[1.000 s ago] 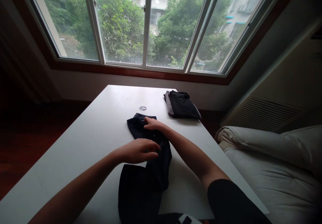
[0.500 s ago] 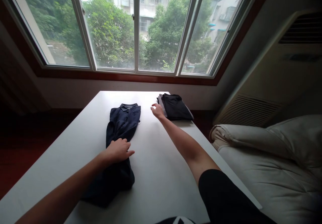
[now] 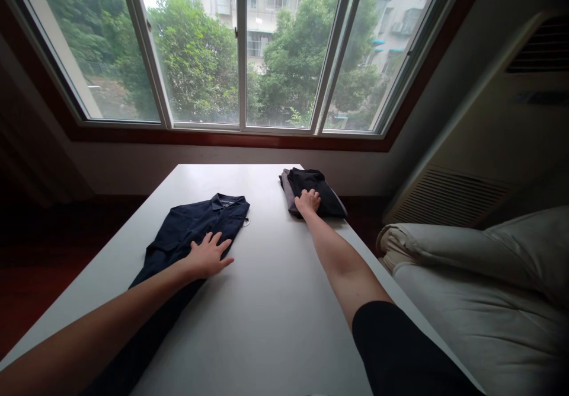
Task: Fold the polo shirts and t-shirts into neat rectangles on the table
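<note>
A navy collared shirt [image 3: 189,224] lies on the left part of the white table [image 3: 267,301], its collar toward the window and its lower part running down to the left under my forearm. Over the shirt's right edge is my left hand [image 3: 208,256], fingers spread and holding nothing. At the table's far right corner sits a stack of folded dark and grey clothes [image 3: 326,197]. My right hand [image 3: 308,201] rests on top of that stack with its fingers slightly bent and apart.
Beyond the table is a wide window [image 3: 240,132] with a red-brown frame. A pale cushioned seat [image 3: 466,301] stands along the right side. Behind it a large beige unit with vents [image 3: 448,188] leans at an angle in the view.
The shirt has opened out to the left, its narrow folded shape gone. My right hand has moved right, onto the clothes stack. My left hand's fingers have spread wider.
</note>
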{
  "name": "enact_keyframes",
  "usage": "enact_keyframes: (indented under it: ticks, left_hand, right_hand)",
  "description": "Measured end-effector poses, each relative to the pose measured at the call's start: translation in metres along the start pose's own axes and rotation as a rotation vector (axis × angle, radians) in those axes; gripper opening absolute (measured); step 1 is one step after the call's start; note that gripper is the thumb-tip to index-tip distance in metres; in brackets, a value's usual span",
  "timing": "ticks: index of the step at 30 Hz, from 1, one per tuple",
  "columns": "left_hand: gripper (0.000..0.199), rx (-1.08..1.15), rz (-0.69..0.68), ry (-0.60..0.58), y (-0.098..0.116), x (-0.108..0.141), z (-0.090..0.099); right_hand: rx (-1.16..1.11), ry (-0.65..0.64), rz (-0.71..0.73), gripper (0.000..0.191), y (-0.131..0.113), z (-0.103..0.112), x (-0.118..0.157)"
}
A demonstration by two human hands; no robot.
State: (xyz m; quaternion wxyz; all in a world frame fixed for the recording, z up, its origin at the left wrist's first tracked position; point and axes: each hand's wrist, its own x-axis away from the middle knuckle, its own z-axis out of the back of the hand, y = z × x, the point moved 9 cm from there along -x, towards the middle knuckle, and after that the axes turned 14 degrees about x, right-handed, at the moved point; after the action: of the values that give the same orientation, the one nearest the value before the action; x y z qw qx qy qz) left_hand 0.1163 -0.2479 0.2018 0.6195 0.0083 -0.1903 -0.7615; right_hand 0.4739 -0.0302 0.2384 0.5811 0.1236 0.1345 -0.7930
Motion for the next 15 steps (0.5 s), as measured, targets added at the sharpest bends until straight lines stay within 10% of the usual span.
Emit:
enact_keyframes:
  ticks: [5,15]
  left_hand:
    - [0.07,0.013,0.032,0.174,-0.048,-0.016,-0.021]
    - [0.06,0.002,0.102,0.231,-0.133,-0.039,0.021]
  right_hand:
    - [-0.15,-0.082,-0.02,0.037,0.007,0.007,-0.001]
    - [-0.527,-0.043,0.103,0.051,-0.013,0.046,0.009]
